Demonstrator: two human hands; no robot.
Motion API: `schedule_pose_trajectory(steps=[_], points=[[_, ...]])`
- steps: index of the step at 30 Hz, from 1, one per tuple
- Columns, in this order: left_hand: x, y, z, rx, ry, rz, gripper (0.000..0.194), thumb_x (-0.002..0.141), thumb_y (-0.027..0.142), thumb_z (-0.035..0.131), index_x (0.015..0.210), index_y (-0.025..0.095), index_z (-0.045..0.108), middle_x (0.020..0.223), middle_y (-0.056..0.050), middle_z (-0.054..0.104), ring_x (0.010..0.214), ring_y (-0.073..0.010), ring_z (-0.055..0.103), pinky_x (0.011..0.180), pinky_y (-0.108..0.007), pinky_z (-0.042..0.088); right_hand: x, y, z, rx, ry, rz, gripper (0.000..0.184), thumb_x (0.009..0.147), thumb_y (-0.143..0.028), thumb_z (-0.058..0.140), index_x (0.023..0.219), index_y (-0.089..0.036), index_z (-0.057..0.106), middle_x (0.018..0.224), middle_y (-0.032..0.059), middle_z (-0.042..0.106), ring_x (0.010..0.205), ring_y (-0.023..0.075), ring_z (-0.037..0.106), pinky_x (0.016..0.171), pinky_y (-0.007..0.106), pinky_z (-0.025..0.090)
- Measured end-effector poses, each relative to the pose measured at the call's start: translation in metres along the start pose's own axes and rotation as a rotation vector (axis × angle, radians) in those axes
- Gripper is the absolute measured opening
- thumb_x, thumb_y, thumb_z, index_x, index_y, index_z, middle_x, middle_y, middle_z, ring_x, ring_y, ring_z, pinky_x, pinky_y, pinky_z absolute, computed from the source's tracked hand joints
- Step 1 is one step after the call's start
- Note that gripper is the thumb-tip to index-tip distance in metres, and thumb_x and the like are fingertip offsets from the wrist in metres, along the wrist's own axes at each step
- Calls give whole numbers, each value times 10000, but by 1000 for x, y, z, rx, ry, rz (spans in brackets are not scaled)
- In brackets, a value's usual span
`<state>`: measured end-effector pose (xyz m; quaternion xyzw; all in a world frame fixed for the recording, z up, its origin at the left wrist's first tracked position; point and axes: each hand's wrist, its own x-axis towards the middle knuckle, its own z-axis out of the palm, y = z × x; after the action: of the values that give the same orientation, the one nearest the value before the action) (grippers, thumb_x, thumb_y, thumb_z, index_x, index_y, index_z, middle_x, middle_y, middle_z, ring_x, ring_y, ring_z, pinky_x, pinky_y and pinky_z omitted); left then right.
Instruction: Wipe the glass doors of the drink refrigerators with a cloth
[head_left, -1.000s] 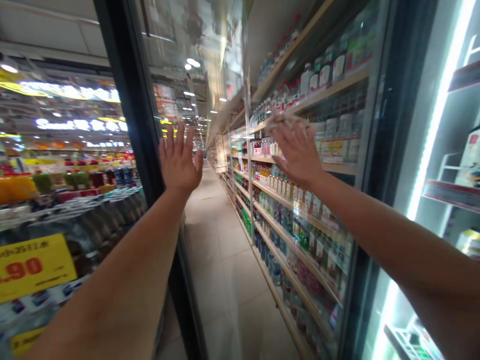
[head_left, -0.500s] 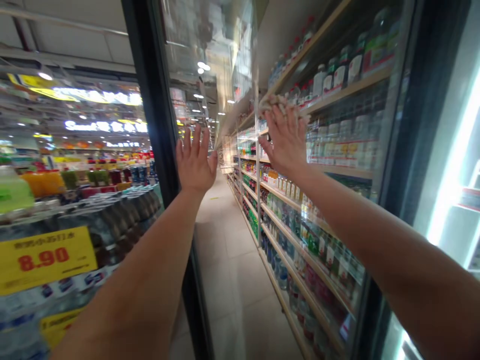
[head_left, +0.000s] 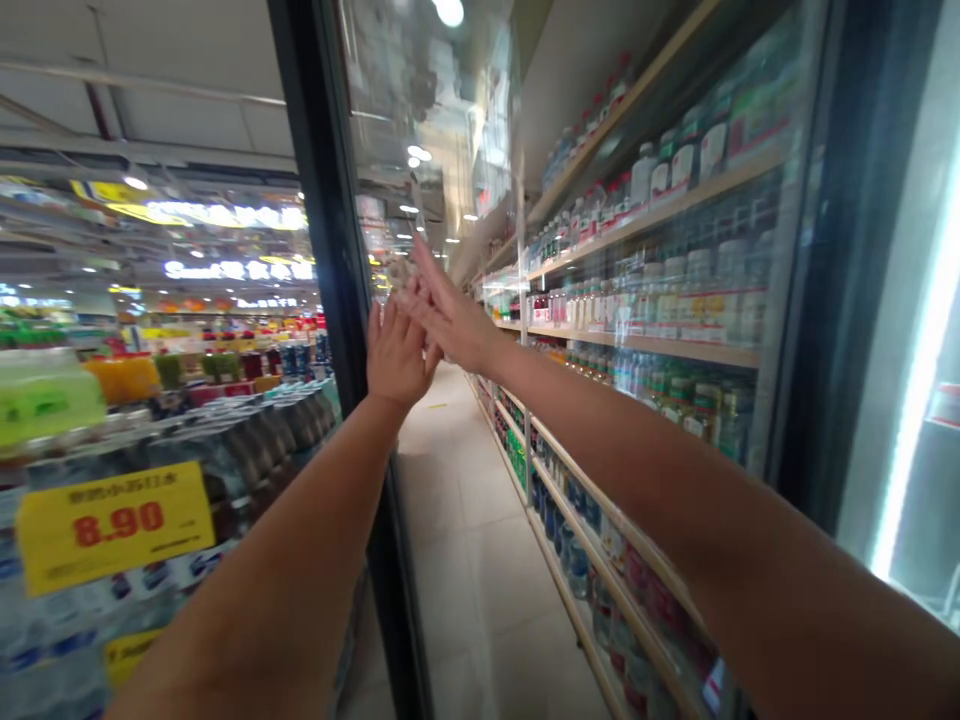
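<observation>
A glass door (head_left: 442,110) in a black frame (head_left: 319,190) stands swung out in front of me. My left hand (head_left: 397,355) rests with its palm flat against the glass near the left frame, fingers stretched out and holding nothing. Just right of it, my right hand (head_left: 461,320) presses a light, crumpled cloth (head_left: 397,268) on the glass. Its fingers reach up and left, overlapping the left hand's fingertips in view. Most of the cloth is hidden behind both hands.
Through the glass, shelves (head_left: 645,345) of bottled drinks line the right side of a tiled aisle (head_left: 457,480). Packed drinks with a yellow price sign (head_left: 116,525) stand at left. A bright light strip (head_left: 911,400) runs along the cooler at far right.
My right hand has swept the cloth leftward and slightly down across the glass, up to my left hand. The left hand stays at nearly the same place on the door.
</observation>
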<state>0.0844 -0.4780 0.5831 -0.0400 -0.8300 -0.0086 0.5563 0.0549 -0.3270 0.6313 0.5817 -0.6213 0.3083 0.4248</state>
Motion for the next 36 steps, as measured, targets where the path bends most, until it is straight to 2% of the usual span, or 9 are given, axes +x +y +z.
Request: schedule_pose_trajectory(steps=[2, 4, 7, 10, 19, 25, 29, 33, 36], points=[[-2, -2, 1, 69, 62, 41, 649, 1005, 473, 312, 1609, 244, 251, 1695, 1, 173, 1577, -180, 37, 1294, -438, -20, -5, 13, -31, -166, 32, 0, 604, 1060, -380, 258, 1618, -186, 133, 1652, -36, 327, 1456, 114, 424, 1186, 285, 398], [-3, -2, 2, 135, 113, 68, 618, 1016, 432, 293, 1602, 239, 271, 1695, 11, 169, 1575, -177, 6, 1294, -434, -16, -16, 37, -72, -468, 127, 24, 547, 1048, -315, 316, 1580, -189, 304, 1642, -3, 358, 1510, 197, 339, 1258, 438, 282], [-3, -1, 3, 186, 137, 66, 641, 976, 389, 359, 1602, 284, 265, 1690, 39, 188, 1572, -178, -32, 1295, -457, -9, -39, 78, -126, -718, 239, 314, 632, 1029, -425, 417, 1600, -201, 266, 1699, 78, 185, 1568, 355, 140, 1232, 683, 140], [3, 4, -1, 190, 137, 83, 679, 931, 350, 416, 1593, 275, 288, 1684, 29, 215, 1577, -195, 12, 1300, -475, 53, -60, 105, -151, -778, 187, 300, 675, 1032, -521, 355, 1615, -209, 219, 1707, 96, 135, 1571, 363, 118, 1218, 712, 124], [97, 31, -6, 92, 185, 160, 681, 1030, 504, 317, 1588, 129, 204, 1713, 5, 32, 1572, -191, 58, 1293, -416, 183, -69, 105, -146, -828, 183, 264, 706, 1007, -617, 145, 1634, -291, 132, 1704, -5, 101, 1582, 308, 89, 1247, 668, 140], [81, 79, 11, 141, 183, 308, 647, 1032, 567, 249, 1580, 225, 296, 1688, 0, 214, 1577, -219, -59, 1300, -501, 80, -71, 100, -150, -828, 159, 295, 682, 1014, -577, 161, 1636, -300, 118, 1702, 3, 167, 1583, 320, 68, 1225, 698, 169], [91, 58, 1, 152, 155, 414, 638, 1046, 569, 172, 1577, 233, 277, 1696, 42, 172, 1578, -193, -27, 1295, -507, 90, -72, 100, -149, -838, 175, 280, 675, 1019, -568, 167, 1634, -292, 138, 1701, 14, 176, 1582, 316, 90, 1228, 690, 170], [114, 24, -9, 152, 292, 228, 735, 1052, 563, 48, 1586, 71, 160, 1712, -23, 56, 1559, -161, -105, 1301, -515, 46, -73, 101, -150, -851, 183, 289, 670, 1020, -562, 160, 1634, -294, 140, 1705, 5, 154, 1583, 298, 89, 1242, 663, 163], [105, 32, -6, 197, 257, 197, 745, 1056, 539, 25, 1567, 21, 188, 1705, -74, 105, 1556, -124, -93, 1306, -462, 59, -73, 100, -151, -844, 176, 300, 683, 1015, -565, 154, 1635, -280, 132, 1709, 4, 132, 1585, 302, 70, 1242, 665, 162]])
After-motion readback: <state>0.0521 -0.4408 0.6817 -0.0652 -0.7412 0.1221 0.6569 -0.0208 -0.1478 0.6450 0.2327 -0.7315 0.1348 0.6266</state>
